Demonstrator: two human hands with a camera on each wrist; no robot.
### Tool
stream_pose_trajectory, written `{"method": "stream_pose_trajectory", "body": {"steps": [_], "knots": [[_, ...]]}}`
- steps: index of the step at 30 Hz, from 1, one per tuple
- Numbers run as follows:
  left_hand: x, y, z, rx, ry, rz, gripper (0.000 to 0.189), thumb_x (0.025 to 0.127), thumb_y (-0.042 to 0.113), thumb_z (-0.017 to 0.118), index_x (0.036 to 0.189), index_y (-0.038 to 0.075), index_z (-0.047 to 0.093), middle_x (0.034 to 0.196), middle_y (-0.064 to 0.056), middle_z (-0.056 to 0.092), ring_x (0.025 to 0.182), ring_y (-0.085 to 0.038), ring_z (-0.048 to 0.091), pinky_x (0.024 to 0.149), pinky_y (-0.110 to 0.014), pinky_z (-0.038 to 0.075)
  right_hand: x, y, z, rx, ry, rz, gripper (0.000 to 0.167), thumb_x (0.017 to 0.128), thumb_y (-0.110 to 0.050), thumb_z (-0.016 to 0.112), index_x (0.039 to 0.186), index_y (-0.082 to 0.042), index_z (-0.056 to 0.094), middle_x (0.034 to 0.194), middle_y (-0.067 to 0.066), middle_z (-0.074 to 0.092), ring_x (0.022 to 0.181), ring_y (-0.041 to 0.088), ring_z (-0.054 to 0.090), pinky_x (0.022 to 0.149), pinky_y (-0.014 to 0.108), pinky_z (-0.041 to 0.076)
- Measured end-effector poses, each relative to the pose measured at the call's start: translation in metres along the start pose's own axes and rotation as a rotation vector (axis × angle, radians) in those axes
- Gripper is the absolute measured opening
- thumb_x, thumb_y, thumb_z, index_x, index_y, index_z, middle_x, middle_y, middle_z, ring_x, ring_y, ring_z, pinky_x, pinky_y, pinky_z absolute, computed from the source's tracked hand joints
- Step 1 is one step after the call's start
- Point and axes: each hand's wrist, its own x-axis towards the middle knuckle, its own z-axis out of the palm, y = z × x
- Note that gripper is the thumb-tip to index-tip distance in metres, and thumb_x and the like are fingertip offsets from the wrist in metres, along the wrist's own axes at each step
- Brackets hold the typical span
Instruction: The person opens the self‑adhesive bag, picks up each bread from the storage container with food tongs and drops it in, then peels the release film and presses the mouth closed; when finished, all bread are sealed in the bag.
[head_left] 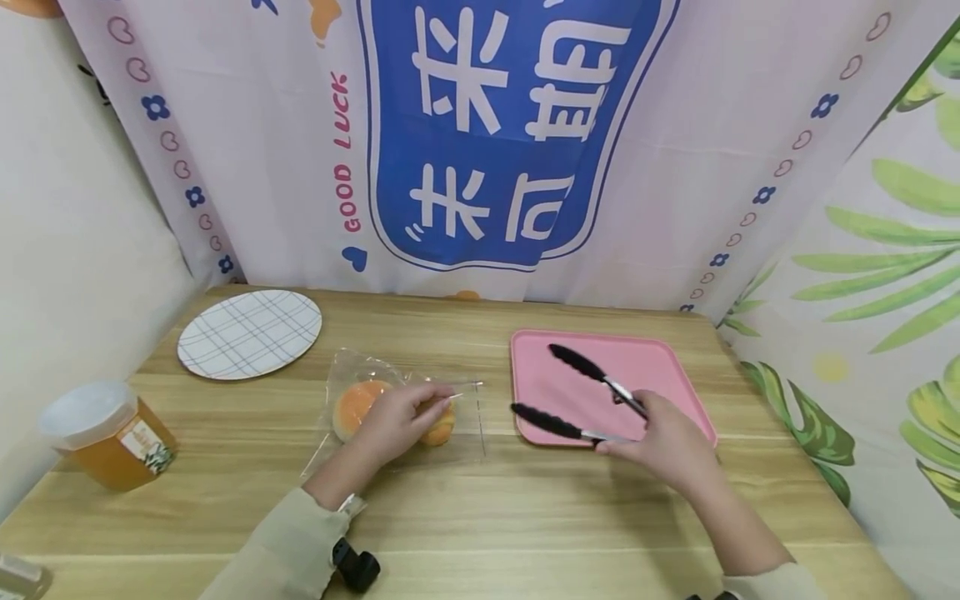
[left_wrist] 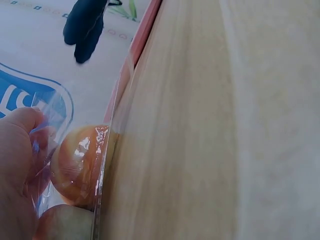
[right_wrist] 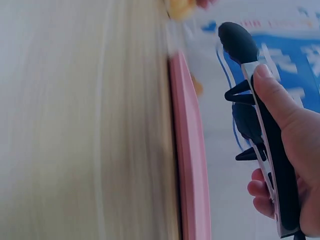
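My left hand point(head_left: 401, 417) pinches the upper edge of a clear plastic bag point(head_left: 468, 429) near its mouth, which faces right. Inside the bag lie bread buns; a round golden bun point(head_left: 358, 406) shows left of the hand, and another bun point(head_left: 438, 429) is partly covered by the fingers. In the left wrist view a glossy bun point(left_wrist: 80, 165) shows through the film. My right hand point(head_left: 671, 442) grips black-tipped metal tongs point(head_left: 618, 392) by their handles. Their arms are spread, tips pointing left towards the bag, above the pink tray point(head_left: 690, 400).
At the back left lies an oval white plate point(head_left: 251, 333) with a grid pattern. A lidded jar point(head_left: 112, 437) of amber contents stands at the left, with part of another small container point(head_left: 21, 575) at the lower left corner. A printed cloth point(head_left: 285, 167) hangs behind the table.
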Motion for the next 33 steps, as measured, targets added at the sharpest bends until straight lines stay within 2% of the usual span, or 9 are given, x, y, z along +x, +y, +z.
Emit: {"method": "stream_pose_trajectory", "body": {"steps": [3,6,12,16,21,25,28,33], "knots": [[0.0,0.001,0.0,0.003,-0.006,-0.007,0.017,0.095,0.018,0.065,0.108,0.01,0.073,0.105,-0.003,0.076,0.082,-0.011,0.065,0.068,-0.025,0.055,-0.003,0.021,-0.012,0.029,0.007,0.097,0.108,0.066,-0.072,0.074,0.138,0.003,0.045,0.121,0.029,0.062,0.092,0.039,0.064,0.072,0.049,0.055],[0.0,0.0,-0.001,0.009,-0.006,-0.007,0.018,0.095,0.019,0.065,0.108,0.01,0.073,0.105,-0.003,0.076,0.079,-0.009,0.063,0.066,-0.023,0.053,-0.004,0.04,-0.021,0.048,0.019,0.199,0.114,0.071,-0.075,0.069,0.142,0.009,0.037,0.128,0.036,0.055,0.105,0.05,0.059,0.078,0.058,0.053],[0.0,0.0,-0.001,0.005,-0.004,0.007,0.017,0.095,0.019,0.065,0.107,0.009,0.073,0.105,-0.003,0.076,0.078,-0.008,0.062,0.065,-0.021,0.052,-0.002,0.082,-0.025,0.154,0.094,0.391,0.114,0.076,-0.071,0.068,0.144,0.012,0.03,0.132,0.039,0.047,0.111,0.051,0.052,0.081,0.06,0.048],[0.0,-0.001,0.0,0.001,-0.005,0.011,0.017,0.095,0.017,0.065,0.107,0.009,0.073,0.104,-0.003,0.076,0.075,-0.007,0.059,0.063,-0.02,0.051,0.0,0.106,-0.024,0.212,0.122,0.502,0.119,0.077,-0.073,0.065,0.148,0.012,0.021,0.139,0.041,0.039,0.12,0.054,0.044,0.094,0.066,0.042],[0.0,0.0,0.0,-0.007,-0.006,0.007,0.017,0.095,0.018,0.065,0.107,0.009,0.073,0.104,-0.003,0.076,0.075,-0.007,0.06,0.064,-0.02,0.052,0.004,0.128,-0.024,0.207,0.152,0.617,0.121,0.078,-0.077,0.058,0.151,0.009,0.016,0.146,0.041,0.032,0.13,0.058,0.035,0.105,0.067,0.034],[0.0,0.001,0.0,-0.01,-0.008,0.001,0.017,0.095,0.018,0.065,0.107,0.009,0.073,0.103,-0.003,0.076,0.075,-0.007,0.06,0.064,-0.02,0.052,0.007,0.144,-0.024,0.192,0.149,0.686,0.123,0.078,-0.08,0.054,0.15,0.011,0.014,0.147,0.042,0.028,0.132,0.058,0.031,0.108,0.067,0.032],[0.0,0.0,0.0,-0.008,-0.009,0.0,0.016,0.094,0.017,0.065,0.107,0.009,0.073,0.102,-0.003,0.076,0.076,-0.008,0.06,0.064,-0.021,0.053,0.008,0.153,-0.023,0.154,0.135,0.709,0.123,0.079,-0.081,0.052,0.149,0.014,0.014,0.144,0.044,0.029,0.13,0.059,0.033,0.106,0.067,0.035],[-0.001,0.001,0.0,-0.017,-0.001,0.003,0.018,0.095,0.017,0.065,0.107,0.008,0.073,0.105,-0.004,0.075,0.091,-0.016,0.07,0.077,-0.033,0.06,0.008,0.164,-0.019,0.137,0.124,0.722,0.124,0.078,-0.081,0.052,0.148,0.015,0.014,0.141,0.045,0.031,0.127,0.059,0.035,0.102,0.067,0.037]]}}
